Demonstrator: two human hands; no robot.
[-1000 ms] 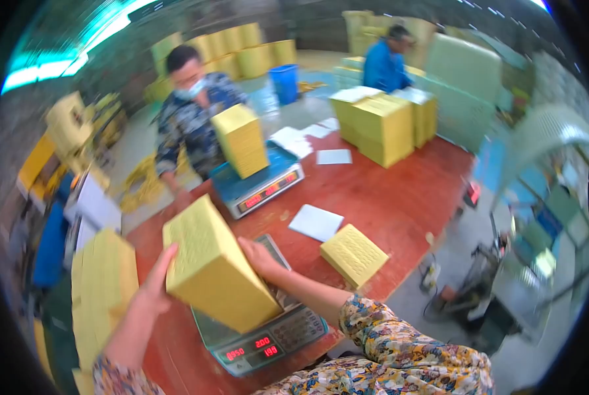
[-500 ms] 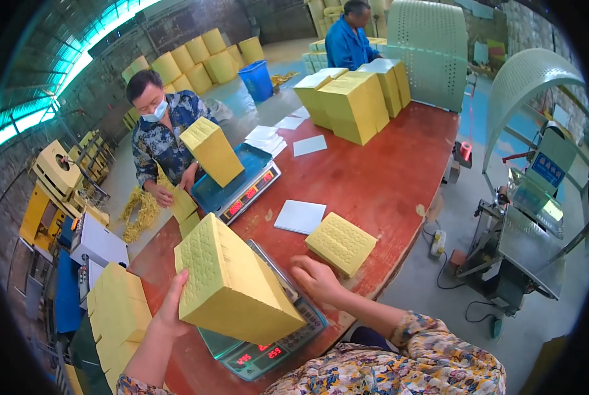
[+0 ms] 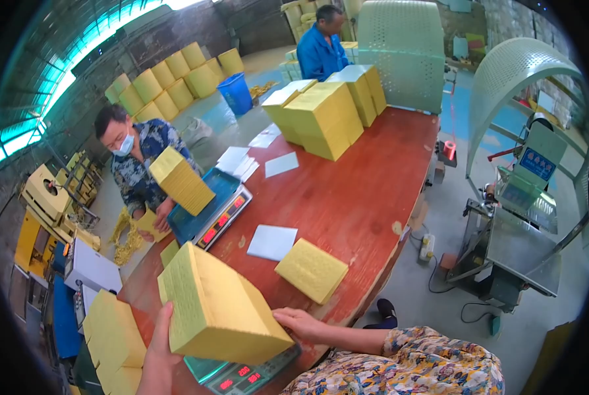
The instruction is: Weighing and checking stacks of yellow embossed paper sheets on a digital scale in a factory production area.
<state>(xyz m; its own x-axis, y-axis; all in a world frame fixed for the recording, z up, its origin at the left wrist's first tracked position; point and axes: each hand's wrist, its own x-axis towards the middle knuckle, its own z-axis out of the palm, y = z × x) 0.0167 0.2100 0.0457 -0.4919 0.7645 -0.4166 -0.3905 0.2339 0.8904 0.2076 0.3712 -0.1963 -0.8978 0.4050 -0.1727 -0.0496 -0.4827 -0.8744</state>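
Observation:
A tall block of stacked yellow paper [image 3: 225, 306] is tilted over a digital scale [image 3: 205, 370] with red lit digits. My left hand [image 3: 163, 336] is closed on the block's left side, its thumb up along the near edge. My right hand [image 3: 300, 322] grips the lower right edge of the same block, fingertips partly hidden behind it. Most of the scale's plate is covered by the block. A smaller stack of yellow paper [image 3: 311, 270] lies on the red table [image 3: 367, 191], just beyond my right hand.
White sheets [image 3: 272, 243] lie near the small stack. Across the table, a masked person holds yellow paper beside a second scale [image 3: 223, 214] bearing a yellow stack [image 3: 181, 181]. Large yellow stacks [image 3: 324, 122] stand at the far end, near a person in blue. A machine [image 3: 518, 250] stands right.
My right hand has moved from beside the small stack to the tall block's right edge. The block has tipped, and the view has shifted. The masked person's hands have moved with yellow paper.

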